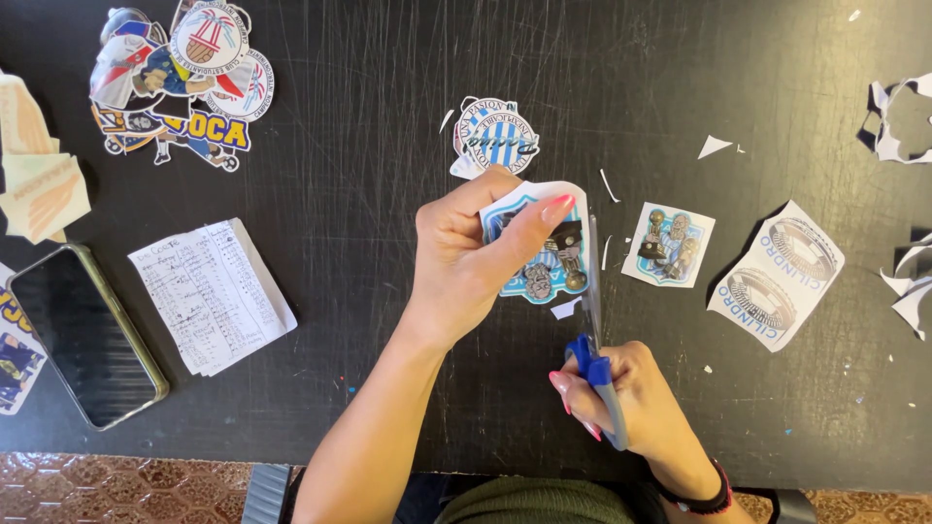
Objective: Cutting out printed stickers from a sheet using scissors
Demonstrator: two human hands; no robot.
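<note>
My left hand (464, 257) pinches a printed shield-shaped sticker sheet (544, 262), blue and white with small trophy pictures, a little above the black table (369, 194). My right hand (636, 398) grips blue-handled scissors (594, 330). Their blades point up along the sheet's right edge, into its white border. A small white offcut lies just under the sheet.
On the table lie a round blue-striped crest sticker (497, 136), a small trophy sticker (668, 245), a white sheet with two ring prints (779, 276), a pile of cut stickers (184, 82), a handwritten note (212, 294), a phone (85, 335) and paper scraps (898, 121) at right.
</note>
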